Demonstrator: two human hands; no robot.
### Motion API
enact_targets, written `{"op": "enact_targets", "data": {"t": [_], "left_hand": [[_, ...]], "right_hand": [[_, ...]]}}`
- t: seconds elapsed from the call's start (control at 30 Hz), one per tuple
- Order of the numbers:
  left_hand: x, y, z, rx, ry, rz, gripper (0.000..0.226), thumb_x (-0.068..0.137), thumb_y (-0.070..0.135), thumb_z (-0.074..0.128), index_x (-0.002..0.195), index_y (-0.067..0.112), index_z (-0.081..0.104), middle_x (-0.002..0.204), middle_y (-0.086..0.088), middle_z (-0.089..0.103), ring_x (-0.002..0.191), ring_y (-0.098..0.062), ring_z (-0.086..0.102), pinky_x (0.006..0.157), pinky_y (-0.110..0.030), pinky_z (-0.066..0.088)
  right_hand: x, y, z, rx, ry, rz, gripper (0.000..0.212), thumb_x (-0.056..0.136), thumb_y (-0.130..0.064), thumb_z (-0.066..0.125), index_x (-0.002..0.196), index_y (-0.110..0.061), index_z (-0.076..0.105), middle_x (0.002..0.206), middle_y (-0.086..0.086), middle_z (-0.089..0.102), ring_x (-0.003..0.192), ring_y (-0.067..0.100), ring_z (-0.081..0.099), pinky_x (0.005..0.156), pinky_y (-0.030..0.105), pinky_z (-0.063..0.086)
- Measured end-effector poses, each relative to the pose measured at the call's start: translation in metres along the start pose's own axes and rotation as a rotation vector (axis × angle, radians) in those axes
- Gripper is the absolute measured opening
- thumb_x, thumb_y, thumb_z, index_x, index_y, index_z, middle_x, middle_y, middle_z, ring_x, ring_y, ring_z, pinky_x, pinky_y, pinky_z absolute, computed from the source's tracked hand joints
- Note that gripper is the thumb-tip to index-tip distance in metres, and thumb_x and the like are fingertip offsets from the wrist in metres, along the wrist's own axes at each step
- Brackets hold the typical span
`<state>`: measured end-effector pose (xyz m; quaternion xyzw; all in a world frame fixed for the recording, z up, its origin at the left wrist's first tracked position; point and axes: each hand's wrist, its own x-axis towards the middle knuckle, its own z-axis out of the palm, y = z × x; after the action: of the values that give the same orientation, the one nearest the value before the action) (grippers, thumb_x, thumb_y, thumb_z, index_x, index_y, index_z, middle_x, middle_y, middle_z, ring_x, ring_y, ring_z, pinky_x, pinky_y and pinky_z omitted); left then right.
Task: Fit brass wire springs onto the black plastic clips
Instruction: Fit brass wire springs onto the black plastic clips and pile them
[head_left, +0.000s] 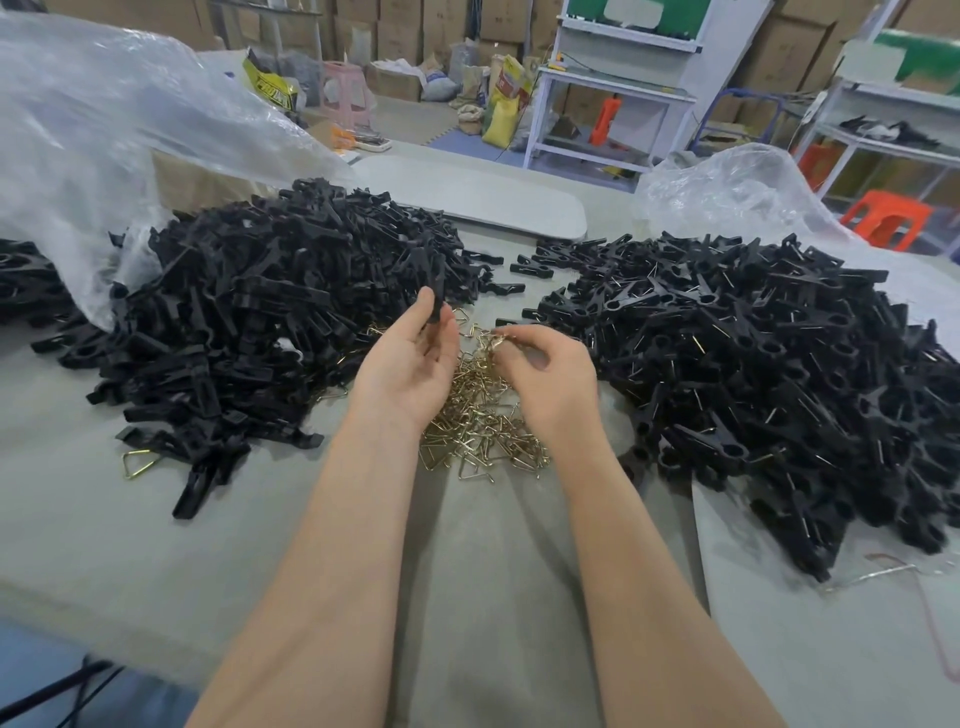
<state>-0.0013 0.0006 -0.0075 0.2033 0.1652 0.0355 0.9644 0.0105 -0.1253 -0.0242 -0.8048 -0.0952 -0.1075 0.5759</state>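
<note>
Left hand (410, 358) grips a matte black clip (435, 297) — right hand (545, 374) pinches a thin brass spring (502, 338).

No legible txt anywhere: yellow-black bag (270, 83), upper left of frame, has bold black lettering too blurred to read, & red-yellow sack (511, 78), top centre, carries print too small to make out.
</note>
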Motion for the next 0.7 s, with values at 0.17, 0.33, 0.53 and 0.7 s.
{"op": "enact_targets", "data": {"t": [0.17,0.33,0.53,0.7], "left_hand": [[-0.001,-0.001,0.0,0.045,0.001,-0.015,0.01,0.089,0.014,0.064,0.088,0.004,0.061,0.084,-0.007,0.06,0.077,-0.011,0.061,0.073,-0.022,0.056],[-0.001,-0.002,-0.001,0.103,0.001,0.001,0.01,0.09,0.016,0.063,0.089,0.006,0.061,0.083,-0.004,0.06,0.076,-0.009,0.058,0.079,-0.022,0.051],[0.0,-0.004,-0.001,0.146,-0.01,0.042,0.008,0.089,0.013,0.064,0.09,0.006,0.062,0.085,-0.005,0.06,0.082,-0.01,0.059,0.078,-0.021,0.054],[0.001,-0.004,-0.001,0.135,-0.036,0.06,0.005,0.087,0.008,0.066,0.088,0.003,0.064,0.078,-0.007,0.067,0.079,-0.013,0.067,0.073,-0.021,0.057]], "right_hand": [[-0.004,-0.004,0.001,-0.133,0.019,-0.086,0.011,0.09,-0.021,0.063,0.098,-0.022,0.071,0.078,-0.018,0.065,0.08,0.012,0.066,0.08,0.025,0.054],[-0.003,0.001,-0.003,-0.436,-0.135,-0.037,0.026,0.095,-0.018,0.056,0.119,-0.014,0.066,0.11,0.001,0.068,0.099,0.015,0.061,0.092,0.021,0.044],[0.0,-0.002,-0.013,-0.239,-0.026,-0.007,0.011,0.091,-0.008,0.059,0.095,-0.014,0.068,0.085,0.001,0.067,0.079,0.014,0.064,0.079,0.023,0.053],[0.0,-0.003,-0.012,-0.284,0.015,-0.065,0.013,0.092,-0.009,0.057,0.099,-0.015,0.066,0.076,-0.017,0.056,0.071,0.001,0.054,0.066,0.001,0.04]]}}
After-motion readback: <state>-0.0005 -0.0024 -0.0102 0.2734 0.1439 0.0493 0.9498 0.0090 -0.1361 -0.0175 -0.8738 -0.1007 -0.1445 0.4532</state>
